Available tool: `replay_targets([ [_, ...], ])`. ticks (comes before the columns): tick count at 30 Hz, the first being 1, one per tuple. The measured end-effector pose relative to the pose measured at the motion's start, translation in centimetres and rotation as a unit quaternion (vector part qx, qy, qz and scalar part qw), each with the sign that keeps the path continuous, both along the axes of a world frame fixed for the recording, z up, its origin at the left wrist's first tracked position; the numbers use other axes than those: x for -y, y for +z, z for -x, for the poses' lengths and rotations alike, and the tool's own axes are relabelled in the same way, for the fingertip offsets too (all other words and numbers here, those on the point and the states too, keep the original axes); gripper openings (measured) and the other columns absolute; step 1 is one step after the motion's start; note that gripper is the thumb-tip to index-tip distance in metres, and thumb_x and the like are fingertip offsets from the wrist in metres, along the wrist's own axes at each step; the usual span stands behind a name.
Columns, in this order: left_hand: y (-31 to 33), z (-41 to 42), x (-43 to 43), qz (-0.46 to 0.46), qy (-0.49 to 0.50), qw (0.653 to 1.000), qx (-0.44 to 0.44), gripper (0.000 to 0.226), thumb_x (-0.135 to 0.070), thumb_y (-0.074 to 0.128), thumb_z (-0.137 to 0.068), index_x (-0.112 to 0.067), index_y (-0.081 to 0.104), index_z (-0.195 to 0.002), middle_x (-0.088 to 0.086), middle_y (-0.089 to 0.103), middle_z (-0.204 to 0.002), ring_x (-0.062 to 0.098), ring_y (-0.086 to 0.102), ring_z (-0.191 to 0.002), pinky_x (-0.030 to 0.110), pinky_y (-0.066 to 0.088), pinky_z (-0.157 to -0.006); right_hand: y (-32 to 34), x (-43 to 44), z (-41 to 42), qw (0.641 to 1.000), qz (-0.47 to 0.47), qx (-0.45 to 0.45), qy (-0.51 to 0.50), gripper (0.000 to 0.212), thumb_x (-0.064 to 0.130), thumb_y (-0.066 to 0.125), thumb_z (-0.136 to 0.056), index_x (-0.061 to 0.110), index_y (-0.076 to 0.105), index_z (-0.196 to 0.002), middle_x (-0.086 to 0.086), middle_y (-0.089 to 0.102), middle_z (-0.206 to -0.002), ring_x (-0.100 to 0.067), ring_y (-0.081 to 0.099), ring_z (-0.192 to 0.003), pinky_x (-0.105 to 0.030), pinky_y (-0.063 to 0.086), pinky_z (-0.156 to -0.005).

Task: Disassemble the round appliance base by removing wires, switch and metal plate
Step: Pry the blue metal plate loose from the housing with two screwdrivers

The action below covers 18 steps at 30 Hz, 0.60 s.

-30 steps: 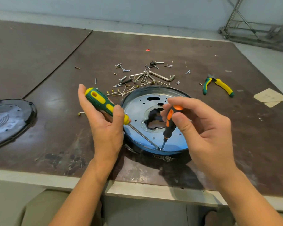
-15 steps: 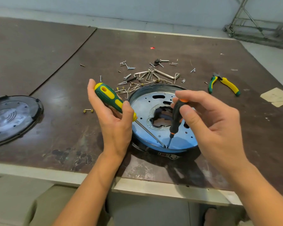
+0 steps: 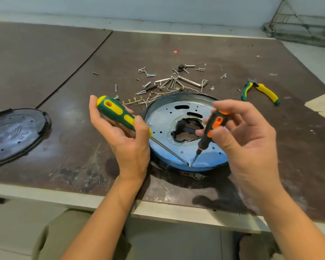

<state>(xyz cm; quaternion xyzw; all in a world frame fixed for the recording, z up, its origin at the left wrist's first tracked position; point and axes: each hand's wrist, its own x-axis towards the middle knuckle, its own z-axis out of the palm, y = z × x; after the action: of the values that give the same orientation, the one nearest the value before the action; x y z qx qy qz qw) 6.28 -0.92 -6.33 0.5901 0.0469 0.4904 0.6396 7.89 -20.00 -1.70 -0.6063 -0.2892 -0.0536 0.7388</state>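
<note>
Brown, scuffed board tops the table (image 3: 176,188), and both my forearms cross its pale near edge, wrists lifted off the surface. My left hand (image 3: 124,139) is turned palm up, fingers and thumb wrapped around the handle of the green-and-yellow screwdriver (image 3: 116,114). Its long axis runs from the far left down to the near right. My right hand (image 3: 246,139) pinches the black-and-orange screwdriver (image 3: 212,128) between thumb and fingertips, the remaining fingers loosely fanned. This one stands steep, handle tilted away to the right, tip down.

Both tips meet at the near rim of the metal plate (image 3: 163,119), which lies flat in the round base (image 3: 193,170). The base sits near the middle of the table's near edge, with bare board between it and that edge.

Just beyond the base, thin wires (image 3: 144,100) touch its far rim, then a scatter of screws and hex keys (image 3: 176,81). Green-and-yellow pliers (image 3: 261,91) lie toward the right edge, handles pointing near-right. A black round cover (image 3: 13,132) rests at the left edge, well apart. The far half of the table is mostly open board.
</note>
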Motion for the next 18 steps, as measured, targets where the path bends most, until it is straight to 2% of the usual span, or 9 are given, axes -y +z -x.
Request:
replay_targets([
  [2, -0.51, -0.1, -0.12, 0.006, 0.002, 1.0, 0.005, 0.081, -0.009, 0.057, -0.092, -0.012, 0.006, -0.155, 0.015, 0.048, -0.112, 0.057, 0.047, -0.082, 0.067, 0.05, -0.071, 0.0, 0.18, -0.04, 1.0, -0.002, 0.01, -0.027, 0.031, 0.011, 0.076, -0.085, 0.016, 0.068, -0.114, -0.003, 0.069, -0.099, -0.025, 0.065, -0.092, -0.039, 0.061, -0.082],
  [5, -0.93, -0.32, -0.28, -0.004, 0.005, 1.0, 0.0, 0.075, -0.008, 0.05, -0.098, -0.015, 0.003, -0.156, 0.007, 0.051, -0.114, 0.033, 0.052, -0.064, 0.047, 0.054, -0.061, -0.25, 0.35, -0.11, 0.999, 0.025, 0.032, -0.019, 0.03, 0.001, 0.065, -0.095, 0.016, 0.066, -0.121, -0.006, 0.074, -0.11, -0.026, 0.073, -0.102, -0.041, 0.06, -0.09],
  [6, -1.02, -0.42, -0.35, -0.008, 0.005, 1.0, 0.0, 0.074, -0.007, 0.049, -0.099, -0.015, 0.002, -0.156, 0.006, 0.051, -0.115, 0.029, 0.052, -0.061, 0.043, 0.054, -0.06, -0.39, 0.37, -0.13, 0.999, 0.027, 0.031, -0.007, 0.03, 0.0, 0.059, -0.099, 0.015, 0.064, -0.124, -0.008, 0.074, -0.114, -0.029, 0.074, -0.105, -0.042, 0.06, -0.093],
  [8, -1.1, -0.53, -0.49, -0.025, 0.005, 1.0, 0.003, 0.074, -0.007, 0.05, -0.1, -0.013, 0.002, -0.157, 0.012, 0.05, -0.117, 0.036, 0.052, -0.06, 0.047, 0.054, -0.059, -0.62, 0.27, -0.13, 0.999, 0.025, 0.024, 0.004, 0.03, 0.001, 0.051, -0.103, 0.014, 0.061, -0.128, -0.01, 0.073, -0.119, -0.029, 0.073, -0.108, -0.039, 0.058, -0.095],
  [11, -1.22, -0.53, -0.82, -0.044, 0.003, 0.999, 0.006, 0.077, -0.012, 0.054, -0.1, -0.014, 0.003, -0.156, 0.019, 0.049, -0.118, 0.047, 0.051, -0.066, 0.061, 0.052, -0.063, -0.77, -0.15, -0.12, 0.999, 0.039, 0.032, -0.009, 0.026, 0.009, 0.062, -0.1, 0.018, 0.063, -0.124, -0.003, 0.069, -0.118, -0.02, 0.067, -0.107, -0.037, 0.059, -0.089],
  [14, -1.25, -0.54, -0.87, -0.05, 0.003, 0.999, 0.005, 0.082, -0.014, 0.06, -0.097, -0.013, 0.003, -0.156, 0.015, 0.05, -0.117, 0.042, 0.053, -0.065, 0.063, 0.051, -0.063, -0.76, -0.35, -0.4, 0.998, 0.042, 0.046, -0.031, 0.032, 0.003, 0.073, -0.092, 0.017, 0.064, -0.119, -0.001, 0.06, -0.107, -0.012, 0.06, -0.096, -0.032, 0.056, -0.079],
  [16, -1.17, -0.51, -0.78, -0.059, 0.005, 0.998, 0.013, 0.082, -0.015, 0.062, -0.097, -0.013, 0.005, -0.155, 0.016, 0.049, -0.117, 0.039, 0.055, -0.062, 0.06, 0.052, -0.061, -0.77, -0.27, -0.54, 0.997, 0.041, 0.047, -0.038, 0.036, 0.0, 0.07, -0.092, 0.017, 0.063, -0.123, -0.006, 0.064, -0.106, -0.016, 0.063, -0.096, -0.026, 0.053, -0.083],
  [18, -1.2, -0.53, -0.69, -0.062, 0.006, 0.998, 0.023, 0.08, -0.012, 0.061, -0.097, -0.014, 0.006, -0.155, 0.016, 0.048, -0.116, 0.034, 0.058, -0.06, 0.058, 0.054, -0.061, -0.8, -0.1, -0.58, 0.998, 0.039, 0.033, -0.03, 0.037, -0.001, 0.062, -0.098, 0.016, 0.06, -0.131, -0.01, 0.072, -0.11, -0.021, 0.07, -0.101, -0.028, 0.055, -0.089],
])
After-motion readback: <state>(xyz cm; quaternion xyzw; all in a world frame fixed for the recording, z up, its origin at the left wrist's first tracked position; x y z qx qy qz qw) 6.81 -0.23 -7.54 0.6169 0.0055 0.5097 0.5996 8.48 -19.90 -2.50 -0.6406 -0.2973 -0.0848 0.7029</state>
